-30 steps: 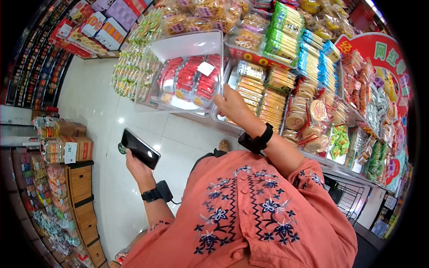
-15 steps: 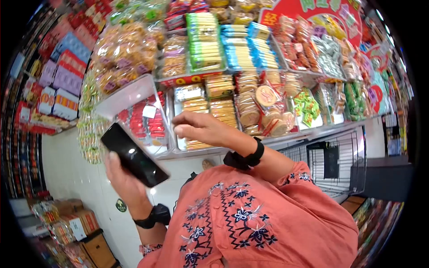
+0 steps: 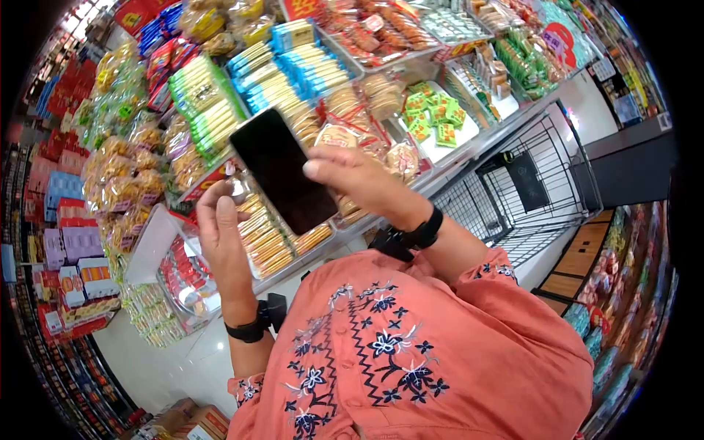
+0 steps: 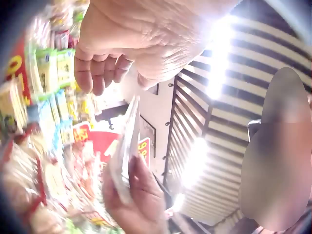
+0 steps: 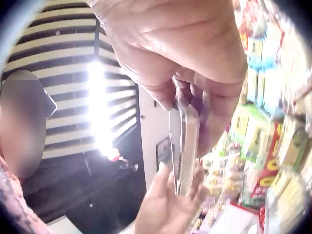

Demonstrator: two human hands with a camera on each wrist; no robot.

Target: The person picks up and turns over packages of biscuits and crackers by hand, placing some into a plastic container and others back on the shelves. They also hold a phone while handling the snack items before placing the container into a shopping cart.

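Note:
A phone (image 3: 282,172) with a dark screen hangs tilted above the snack trays in the head view. The right hand (image 3: 363,183) pinches its right edge, thumb over the screen side. To the left of the phone is the left hand (image 3: 224,249), fingers loosely bent and holding nothing. In the left wrist view that left hand (image 4: 141,39) is apart from the phone (image 4: 127,146), which stands edge-on in the right hand (image 4: 141,195). The right wrist view has the right hand (image 5: 185,44) gripping one end of the phone (image 5: 185,151), with the left hand (image 5: 168,204) beyond it.
Trays of gold-wrapped sticks (image 3: 268,242), round biscuits and green packets (image 3: 444,117) lie beneath and beyond the hands. A clear bin of red packets (image 3: 183,268) is at the left. A metal shopping cart (image 3: 484,198) stands at the right beside the display.
The phone has passed from the left hand to the right and moved up and right. The left hand has let go. The head view has turned, bringing the cart further into sight.

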